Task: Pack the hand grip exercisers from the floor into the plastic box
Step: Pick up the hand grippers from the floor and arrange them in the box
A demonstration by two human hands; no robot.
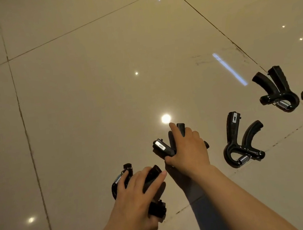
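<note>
Exercisers are lying on the floor (89, 103), both hands closing on one each, left hand (134, 188) at six o'clock, right hand (188, 148) central, others (241, 142) waiting at three o'clock, box unseen.

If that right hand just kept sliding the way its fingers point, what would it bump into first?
Probably nothing: beyond the right hand and the exerciser under it lies only bare floor, up and slightly left, as far as the picture shows.

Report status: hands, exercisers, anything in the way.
Left hand on one exerciser, right hand on another. Two loose exercisers on floor, more at right edge. Plastic box not in view. Nothing blocking.
</note>
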